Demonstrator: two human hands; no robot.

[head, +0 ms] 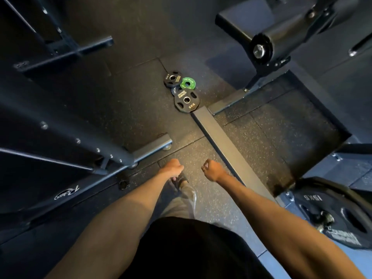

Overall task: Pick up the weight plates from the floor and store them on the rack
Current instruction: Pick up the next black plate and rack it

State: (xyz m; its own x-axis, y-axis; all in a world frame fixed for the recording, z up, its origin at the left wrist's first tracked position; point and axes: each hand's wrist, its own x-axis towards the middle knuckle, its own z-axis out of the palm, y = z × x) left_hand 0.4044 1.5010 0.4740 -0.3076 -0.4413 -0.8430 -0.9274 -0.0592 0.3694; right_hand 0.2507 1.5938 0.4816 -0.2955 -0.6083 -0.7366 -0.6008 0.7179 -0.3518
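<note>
Closest in, the person's bare left hand [173,167] and right hand [211,170] hang out in front above a dark shoe [181,181]. The fingers of both are curled in and hold nothing. At the right edge a large black 15KG plate [332,216] sits on a machine. To the left stands the dark steel rack frame [112,152]. Farther ahead, on the speckled black rubber floor [201,152], the weight plates lie clustered at the end of a flat steel beam [221,135]: a black 5KG plate [186,101] partly overlapping a dark blue plate [174,90], then a small green plate [187,83] and a small black plate [172,78].
</note>
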